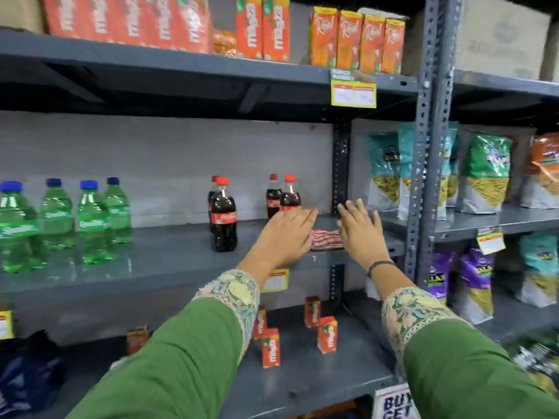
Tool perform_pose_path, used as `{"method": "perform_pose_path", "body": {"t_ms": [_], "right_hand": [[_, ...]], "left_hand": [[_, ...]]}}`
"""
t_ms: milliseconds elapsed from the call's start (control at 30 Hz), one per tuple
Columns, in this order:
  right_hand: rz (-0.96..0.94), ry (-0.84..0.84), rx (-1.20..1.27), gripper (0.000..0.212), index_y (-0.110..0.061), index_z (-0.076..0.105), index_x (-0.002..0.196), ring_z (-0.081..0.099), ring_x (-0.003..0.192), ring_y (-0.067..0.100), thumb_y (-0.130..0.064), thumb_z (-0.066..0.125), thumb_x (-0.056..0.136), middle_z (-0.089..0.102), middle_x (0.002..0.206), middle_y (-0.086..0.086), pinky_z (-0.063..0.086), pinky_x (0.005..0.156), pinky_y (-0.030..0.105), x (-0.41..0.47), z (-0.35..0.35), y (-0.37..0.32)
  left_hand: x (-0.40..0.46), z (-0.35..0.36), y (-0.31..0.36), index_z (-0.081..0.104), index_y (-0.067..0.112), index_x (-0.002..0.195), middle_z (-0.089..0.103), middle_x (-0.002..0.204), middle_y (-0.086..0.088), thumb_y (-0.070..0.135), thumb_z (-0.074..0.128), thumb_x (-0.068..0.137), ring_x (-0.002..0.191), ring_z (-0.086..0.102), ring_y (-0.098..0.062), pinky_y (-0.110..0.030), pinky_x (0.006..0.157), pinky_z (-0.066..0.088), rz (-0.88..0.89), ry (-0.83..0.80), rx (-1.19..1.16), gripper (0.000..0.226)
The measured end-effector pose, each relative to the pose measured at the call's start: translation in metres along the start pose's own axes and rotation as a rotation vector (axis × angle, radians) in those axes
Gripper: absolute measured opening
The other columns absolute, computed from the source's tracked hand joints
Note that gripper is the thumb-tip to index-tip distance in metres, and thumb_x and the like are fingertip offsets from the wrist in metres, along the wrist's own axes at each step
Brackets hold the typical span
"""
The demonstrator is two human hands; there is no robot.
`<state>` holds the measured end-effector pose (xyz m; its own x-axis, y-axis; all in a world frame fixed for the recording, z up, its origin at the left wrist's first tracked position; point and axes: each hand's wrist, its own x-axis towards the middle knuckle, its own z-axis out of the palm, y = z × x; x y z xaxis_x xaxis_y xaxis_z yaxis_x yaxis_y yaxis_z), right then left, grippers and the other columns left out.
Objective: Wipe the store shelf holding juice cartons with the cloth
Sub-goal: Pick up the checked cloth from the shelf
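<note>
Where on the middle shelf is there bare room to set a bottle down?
The middle shelf is bare between the green bottles and the front cola bottle. Its right end is crowded: the rear cola bottles, the folded cloth, and the left hand and right hand flanking it.

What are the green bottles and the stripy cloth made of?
The green bottles look like clear, shiny plastic: light glints on them and you can see through. The cloth looks like soft woven fabric, folded flat with red and white stripes, though blur hides its weave.
</note>
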<state>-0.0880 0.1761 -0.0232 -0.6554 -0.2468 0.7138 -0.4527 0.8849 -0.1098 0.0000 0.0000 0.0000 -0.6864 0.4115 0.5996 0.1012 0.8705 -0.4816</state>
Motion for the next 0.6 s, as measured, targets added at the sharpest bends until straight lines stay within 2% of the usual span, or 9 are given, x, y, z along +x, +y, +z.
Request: {"method": "perform_pose_path", "body": {"t_ms": [67,133,200,300,400,500,600], "right_hand": [[-0.052,-0.149,0.032,0.040,-0.020,0.045,0.138,0.027,0.145,0.018,-0.030,0.031,0.102,0.044,0.149,0.000,0.017,0.117,0.052,-0.003,0.009,0.015],[-0.086,-0.208,0.039,0.039,-0.025,0.049,0.134,0.038,0.138,0.016,-0.035,0.031,0.101,0.051,0.143,-0.002,0.020,0.116,0.052,-0.009,0.022,0.030],[-0.117,-0.139,0.021,0.039,-0.025,0.052,0.130,0.047,0.130,0.018,-0.040,0.035,0.099,0.056,0.137,-0.003,0.026,0.112,0.051,-0.016,0.031,0.041],[-0.182,0.031,-0.072,0.043,-0.020,0.058,0.125,0.057,0.119,0.025,-0.044,0.055,0.090,0.064,0.125,0.004,0.037,0.102,0.050,-0.028,0.040,0.049],[-0.154,0.200,-0.092,0.039,-0.020,0.063,0.117,0.063,0.105,0.028,-0.028,0.071,0.079,0.068,0.110,0.004,0.035,0.096,0.043,-0.042,0.044,0.047],[-0.094,0.362,-0.057,0.037,-0.018,0.067,0.108,0.058,0.099,0.024,-0.008,0.072,0.073,0.069,0.101,0.005,0.029,0.095,0.040,-0.068,0.044,0.038],[-0.142,0.444,0.068,0.039,-0.016,0.061,0.109,0.049,0.105,0.021,-0.009,0.062,0.071,0.068,0.106,0.008,0.029,0.098,0.042,-0.123,0.048,0.019]], "left_hand": [[0.011,0.012,0.017,0.025,0.005,0.144,0.045,0.142,-0.010,0.037,0.029,0.096,0.123,0.044,-0.027,-0.040,0.095,0.038,-0.031,-0.096,-0.011,0.058],[0.015,0.029,0.030,0.028,0.005,0.142,0.047,0.140,-0.011,0.040,0.029,0.096,0.121,0.045,-0.028,-0.041,0.094,0.038,-0.025,-0.145,-0.004,0.058],[0.015,0.042,0.037,0.030,0.006,0.141,0.047,0.139,-0.013,0.043,0.032,0.095,0.122,0.044,-0.028,-0.040,0.095,0.038,-0.053,-0.205,-0.005,0.059],[0.016,0.049,0.040,0.039,0.008,0.133,0.050,0.132,-0.012,0.038,0.044,0.092,0.118,0.045,-0.028,-0.039,0.094,0.038,-0.118,-0.163,-0.046,0.051],[0.019,0.044,0.045,0.049,0.009,0.119,0.056,0.120,-0.010,0.025,0.051,0.088,0.110,0.049,-0.028,-0.037,0.087,0.040,-0.091,-0.082,-0.043,0.035],[-0.002,0.027,0.048,0.059,0.008,0.101,0.064,0.103,-0.008,0.021,0.064,0.075,0.095,0.057,-0.026,-0.035,0.074,0.044,0.002,0.012,-0.042,0.030],[-0.063,0.017,0.056,0.065,0.007,0.088,0.067,0.086,-0.008,0.023,0.068,0.061,0.080,0.061,-0.027,-0.033,0.067,0.046,0.124,0.151,-0.201,0.031]]}}
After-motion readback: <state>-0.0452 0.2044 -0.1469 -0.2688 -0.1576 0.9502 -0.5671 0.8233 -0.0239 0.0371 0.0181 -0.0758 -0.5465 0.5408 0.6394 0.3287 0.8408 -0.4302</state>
